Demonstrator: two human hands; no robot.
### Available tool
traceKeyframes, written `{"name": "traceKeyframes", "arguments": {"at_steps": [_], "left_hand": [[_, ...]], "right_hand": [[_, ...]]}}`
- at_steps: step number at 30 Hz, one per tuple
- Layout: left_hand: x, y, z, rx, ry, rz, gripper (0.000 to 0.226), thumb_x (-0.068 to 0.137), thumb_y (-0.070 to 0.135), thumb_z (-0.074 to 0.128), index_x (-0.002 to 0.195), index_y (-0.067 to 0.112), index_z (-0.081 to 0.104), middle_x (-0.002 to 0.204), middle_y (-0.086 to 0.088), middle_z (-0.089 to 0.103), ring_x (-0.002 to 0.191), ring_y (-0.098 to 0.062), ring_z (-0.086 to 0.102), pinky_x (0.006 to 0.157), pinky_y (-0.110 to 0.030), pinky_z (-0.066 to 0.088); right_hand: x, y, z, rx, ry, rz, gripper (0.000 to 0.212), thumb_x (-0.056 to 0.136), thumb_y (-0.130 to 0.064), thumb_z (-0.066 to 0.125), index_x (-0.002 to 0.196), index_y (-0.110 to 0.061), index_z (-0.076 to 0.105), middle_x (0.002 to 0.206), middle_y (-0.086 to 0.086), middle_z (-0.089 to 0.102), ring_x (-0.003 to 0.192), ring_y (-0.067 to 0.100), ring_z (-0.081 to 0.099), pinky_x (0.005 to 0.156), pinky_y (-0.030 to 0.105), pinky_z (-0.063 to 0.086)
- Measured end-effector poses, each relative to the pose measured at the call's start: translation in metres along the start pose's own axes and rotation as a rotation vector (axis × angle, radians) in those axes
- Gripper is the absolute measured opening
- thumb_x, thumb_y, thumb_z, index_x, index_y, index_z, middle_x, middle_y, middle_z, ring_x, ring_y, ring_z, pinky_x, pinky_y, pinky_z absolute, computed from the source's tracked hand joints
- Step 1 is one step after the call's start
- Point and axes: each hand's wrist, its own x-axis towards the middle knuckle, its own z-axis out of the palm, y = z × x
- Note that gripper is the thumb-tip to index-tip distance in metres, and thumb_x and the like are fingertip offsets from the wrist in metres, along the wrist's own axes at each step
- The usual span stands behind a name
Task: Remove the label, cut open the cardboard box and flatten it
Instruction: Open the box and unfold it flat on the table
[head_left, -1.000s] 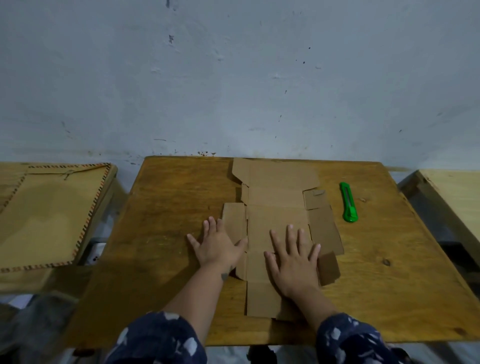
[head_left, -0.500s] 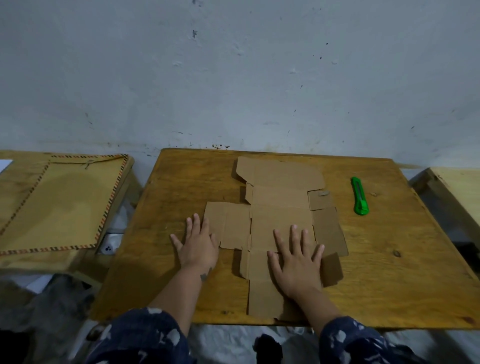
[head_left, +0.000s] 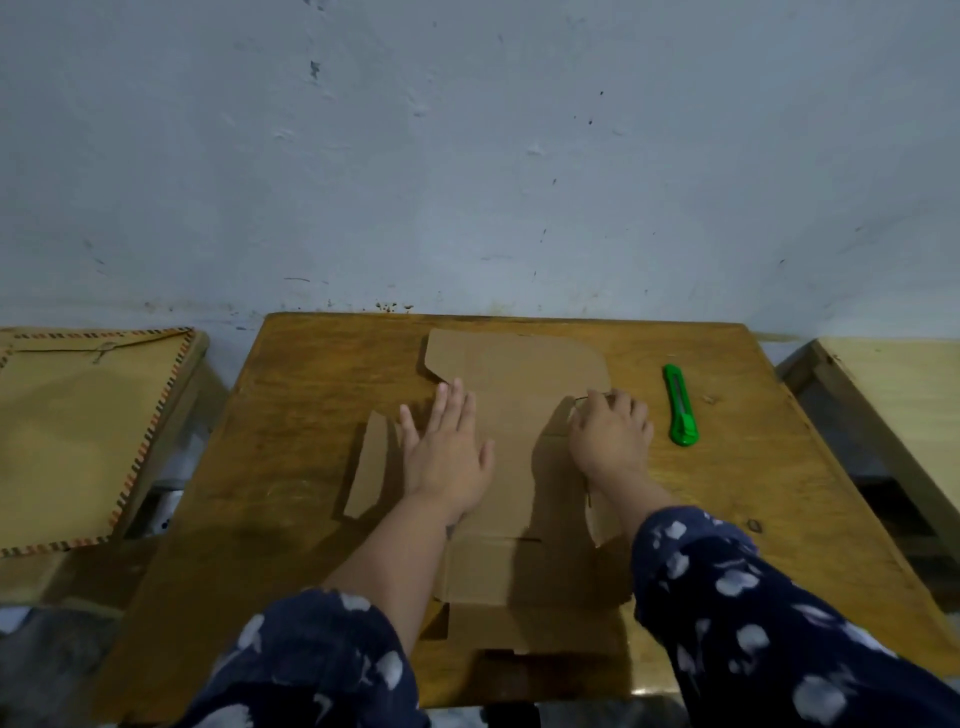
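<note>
From the head view I see the cardboard box opened out flat in the centre of the frame, on a wooden table that fills the lower half. The sheet runs from near the table's far edge down to its near edge, between my two forearms.

My left hand lies palm down on the left part of the sheet, fingers straight and only slightly spread, pointing toward the wall. A narrow side flap sticks out just left of that hand — it looks tilted up a little off the wood, though I cannot be sure.

My right hand sits on the sheet's right edge, knuckles up and fingers curled under. Whether they pinch a flap or only press on it I cannot tell — the fingertips are hidden.

A green utility knife lies on the bare wood just right of my right hand, apart from it and from the cardboard.

At the left edge of the frame, a big brown envelope with a striped border rests on another surface.
</note>
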Motion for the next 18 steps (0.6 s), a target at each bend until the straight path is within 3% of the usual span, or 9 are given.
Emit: {"name": "traceKeyframes", "arguments": {"at_steps": [7,14,18], "left_hand": [[-0.006,-0.022,0.039,0.054,-0.138,-0.125,0.089,0.085,0.074,0.008,0.142,0.016,-0.025,0.154,-0.004,-0.030,0.142,-0.020,-0.027,0.112,-0.054,-0.018],[-0.009,-0.034,0.053,0.094,-0.050,-0.131,0.094,0.077,0.079,-0.003,0.147,0.017,-0.017,0.155,-0.001,-0.023,0.143,-0.018,-0.024,0.114,-0.053,-0.014],[-0.001,-0.031,0.053,0.094,-0.037,-0.146,0.093,0.077,0.079,-0.001,0.146,0.019,-0.018,0.156,0.000,-0.021,0.143,-0.017,-0.023,0.114,-0.052,-0.014]], "right_hand": [[0.057,0.000,0.007,0.130,-0.084,0.192,0.046,0.097,-0.033,0.040,0.137,-0.009,0.039,0.139,0.014,0.041,0.129,0.032,0.037,0.101,0.045,0.032],[0.105,0.000,0.012,0.679,-0.134,0.490,0.043,0.091,-0.030,0.058,0.127,-0.006,0.053,0.120,0.015,0.063,0.109,0.034,0.059,0.096,0.048,0.047],[0.117,-0.004,0.007,0.787,-0.100,0.424,0.032,0.092,-0.027,0.058,0.119,-0.009,0.061,0.110,0.012,0.068,0.096,0.028,0.065,0.086,0.045,0.055]]}}
